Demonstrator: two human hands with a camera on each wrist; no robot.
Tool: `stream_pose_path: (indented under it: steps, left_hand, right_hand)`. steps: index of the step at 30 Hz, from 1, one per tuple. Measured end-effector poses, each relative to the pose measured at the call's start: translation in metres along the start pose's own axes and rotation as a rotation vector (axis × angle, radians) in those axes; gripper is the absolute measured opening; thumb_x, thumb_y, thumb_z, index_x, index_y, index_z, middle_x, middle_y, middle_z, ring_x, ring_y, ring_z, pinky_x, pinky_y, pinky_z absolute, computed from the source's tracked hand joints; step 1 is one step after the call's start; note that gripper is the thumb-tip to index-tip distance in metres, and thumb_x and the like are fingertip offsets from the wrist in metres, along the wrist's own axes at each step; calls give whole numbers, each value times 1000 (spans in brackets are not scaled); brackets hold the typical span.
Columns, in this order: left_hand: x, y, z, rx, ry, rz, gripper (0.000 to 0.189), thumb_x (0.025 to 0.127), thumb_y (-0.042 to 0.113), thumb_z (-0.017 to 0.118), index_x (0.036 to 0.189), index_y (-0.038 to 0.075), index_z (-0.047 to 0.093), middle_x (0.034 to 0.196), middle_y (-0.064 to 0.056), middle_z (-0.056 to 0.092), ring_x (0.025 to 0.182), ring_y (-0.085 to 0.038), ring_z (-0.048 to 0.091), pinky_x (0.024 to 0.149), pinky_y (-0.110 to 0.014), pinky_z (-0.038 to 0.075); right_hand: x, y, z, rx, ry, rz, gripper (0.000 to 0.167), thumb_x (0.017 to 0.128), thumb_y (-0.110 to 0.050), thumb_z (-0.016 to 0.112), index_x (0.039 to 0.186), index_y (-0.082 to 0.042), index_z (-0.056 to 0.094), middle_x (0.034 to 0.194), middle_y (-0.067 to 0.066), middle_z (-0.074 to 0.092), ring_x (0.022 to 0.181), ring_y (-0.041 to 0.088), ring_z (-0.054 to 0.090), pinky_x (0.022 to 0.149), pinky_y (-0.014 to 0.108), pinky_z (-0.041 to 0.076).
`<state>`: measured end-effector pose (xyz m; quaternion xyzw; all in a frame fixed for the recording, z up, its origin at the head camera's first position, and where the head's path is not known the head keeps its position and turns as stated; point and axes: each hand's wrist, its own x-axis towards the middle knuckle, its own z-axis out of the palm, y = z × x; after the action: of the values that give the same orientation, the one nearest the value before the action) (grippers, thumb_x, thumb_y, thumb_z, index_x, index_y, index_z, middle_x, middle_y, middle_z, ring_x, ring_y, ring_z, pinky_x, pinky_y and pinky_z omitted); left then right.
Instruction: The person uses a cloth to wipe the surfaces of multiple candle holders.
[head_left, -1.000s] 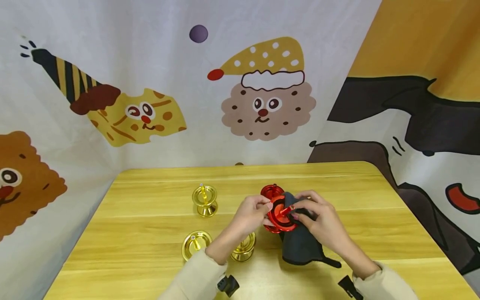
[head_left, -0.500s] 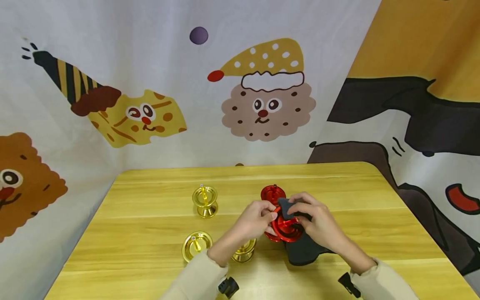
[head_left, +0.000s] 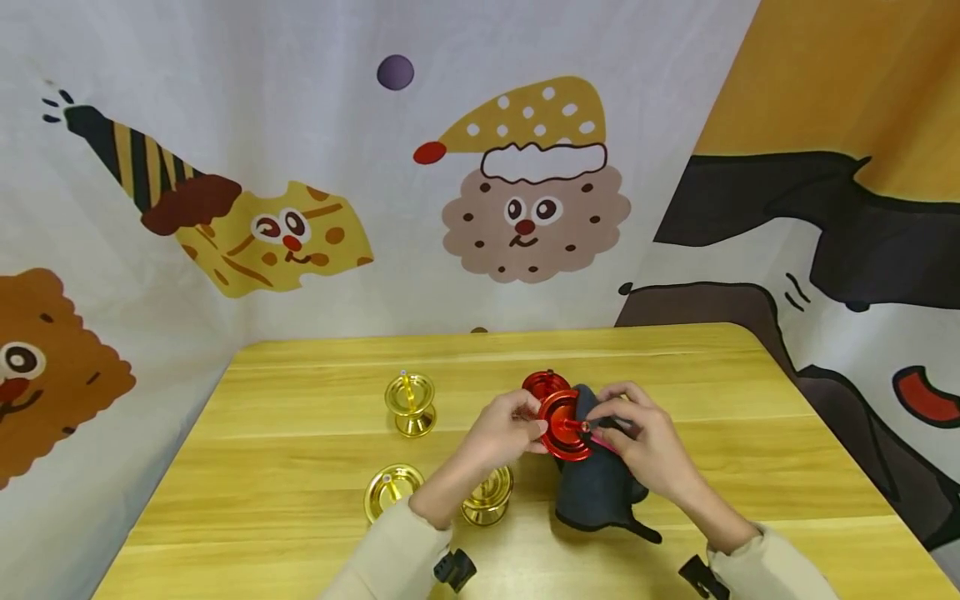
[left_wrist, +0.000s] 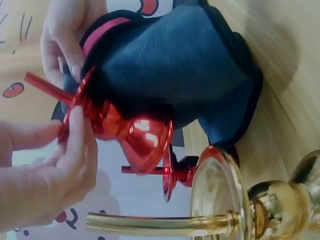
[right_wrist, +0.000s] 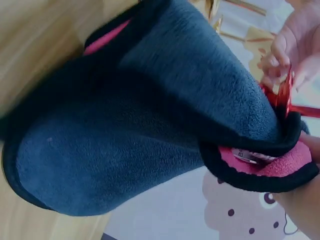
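- The red stand (head_left: 557,417) is up between the two hands, right of the table's middle, its dish leaning toward the person and its stem (left_wrist: 47,87) pointing up at a slant.
- The left hand (head_left: 508,429) pinches the dish's rim, thumb on one face and fingers on the other.
- The right hand (head_left: 648,433) pinches a fold of the dark cloth (head_left: 592,496), close by the stem; the fold laps the dish's right side, and the rest droops below, pink lining (right_wrist: 287,162) showing at the edge.
- From where I stand, this looks like wiping, with the dish being the part in hand. I can't tell whether the cloth is pressing hard or just resting there.
- The next stroke, I'd say, calls for a firm left pinch, a little turning of the rim, and the cloth worked round the stem without bending it.
- That loose cloth could drag on the near gold stand (head_left: 487,497), just beside the left wrist.
- Behind, a second red stand (head_left: 545,383) is on the table (head_left: 300,433); two more gold ones, a back one (head_left: 409,393) and a front one (head_left: 393,492), are off to the left, the front one partly hidden by the sleeve (head_left: 405,542).
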<state>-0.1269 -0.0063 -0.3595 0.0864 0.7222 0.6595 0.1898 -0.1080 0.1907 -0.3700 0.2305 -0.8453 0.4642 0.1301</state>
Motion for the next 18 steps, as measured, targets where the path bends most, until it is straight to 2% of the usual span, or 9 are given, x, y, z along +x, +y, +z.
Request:
stream_pose_path:
  steps: [4,7,13,18]
  left_hand:
    - [2,2,-2,-40,-48,-34,16,89,-3,54,105,-6,54,85,-13,51,68,-21,59,64,-33,56]
    - [3,3,-2,-45,-68,-58,17,91,3,53,106,-6,55,84,-14,54,65,-22,61,63,-36,56]
    - [2,3,-2,4,-62,-83,11,91,0,53,99,-6,56,85,-14,54,68,-23,61,63,-35,56]
    - [0,2,0,-17,-42,-81,11,89,-3,53,98,-8,56,82,-14,54,68,-23,61,63,-34,56]
  right_hand:
    - [3,0,-4,8,-19,-51,33,70,24,61,85,-4,67,104,10,53,87,8,55,67,17,52]
    - [5,0,-6,-51,-38,-86,34,70,22,64,86,-7,68,104,8,55,87,11,56,66,17,51]
    - [4,0,-8,-145,-77,-129,36,66,18,71,85,-13,70,103,4,60,90,21,59,67,23,52]
    - [4,-2,-9,-181,-84,-132,36,65,18,71,85,-12,70,103,5,61,87,22,61,64,23,53]
